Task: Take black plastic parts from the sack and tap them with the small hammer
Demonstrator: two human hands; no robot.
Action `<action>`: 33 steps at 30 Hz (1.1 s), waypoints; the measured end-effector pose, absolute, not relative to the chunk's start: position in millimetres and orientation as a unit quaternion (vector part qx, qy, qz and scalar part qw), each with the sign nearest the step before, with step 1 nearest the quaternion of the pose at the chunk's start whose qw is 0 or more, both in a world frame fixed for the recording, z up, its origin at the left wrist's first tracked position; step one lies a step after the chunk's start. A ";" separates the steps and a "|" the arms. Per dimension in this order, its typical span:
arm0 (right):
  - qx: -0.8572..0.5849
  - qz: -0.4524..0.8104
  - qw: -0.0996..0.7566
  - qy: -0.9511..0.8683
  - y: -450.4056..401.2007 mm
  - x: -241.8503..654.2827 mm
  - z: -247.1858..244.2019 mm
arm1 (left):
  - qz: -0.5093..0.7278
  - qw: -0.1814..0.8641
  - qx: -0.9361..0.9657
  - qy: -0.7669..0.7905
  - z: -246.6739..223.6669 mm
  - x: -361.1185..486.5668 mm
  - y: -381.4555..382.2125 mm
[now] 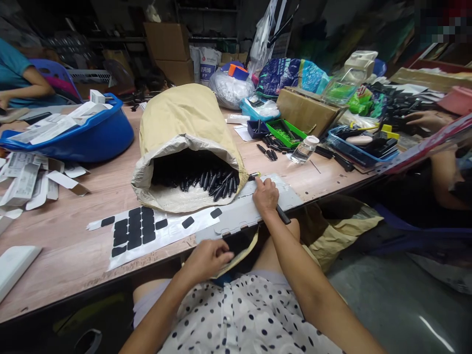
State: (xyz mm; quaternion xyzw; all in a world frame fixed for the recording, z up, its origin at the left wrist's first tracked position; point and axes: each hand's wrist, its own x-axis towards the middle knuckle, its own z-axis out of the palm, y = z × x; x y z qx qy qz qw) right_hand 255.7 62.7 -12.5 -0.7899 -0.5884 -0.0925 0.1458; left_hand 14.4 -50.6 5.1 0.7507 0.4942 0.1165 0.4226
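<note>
My right hand [266, 196] is closed around a black-handled tool [283, 215] over a grey board [236, 214] at the table's edge. The tool's far end, dark with a yellowish tip, shows beyond my fingers; its exact kind is unclear. Below the edge, above my lap, my left hand [208, 258] has curled fingers, and whatever is in them is hidden. Beside it is the rim of a sack [241, 254]. An open yellow paper sack [184, 113] lies on the table with many black, pointed parts [217, 184] inside. Black rounded stickers [134, 226] sit on a white sheet [171, 233].
Left, a blue basin [92, 132] holds white boxes, with more boxes [27, 182] beside it. Toward the right stand a green tray [285, 132], a clear bottle [304, 150], and a blue basket [354, 152]. Other people's arms [448, 167] show at both sides.
</note>
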 end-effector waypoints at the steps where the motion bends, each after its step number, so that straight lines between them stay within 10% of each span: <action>1: -0.790 -0.091 0.145 -0.589 62.6 255.8 -12.5 | 0.174 0.411 0.741 0.501 13.3 19.1 -36.6; 8: -0.790 -0.083 0.139 -0.591 62.9 253.1 -11.0 | 0.340 0.175 0.633 0.673 24.1 39.8 86.4; 26: -0.795 -0.068 0.169 -0.579 64.5 254.4 -10.3 | 0.298 0.202 0.754 0.550 -6.6 -23.5 5.7; 33: -0.794 0.010 0.333 -0.508 51.0 252.3 12.5 | 0.315 0.212 0.742 0.553 -13.7 -18.7 10.6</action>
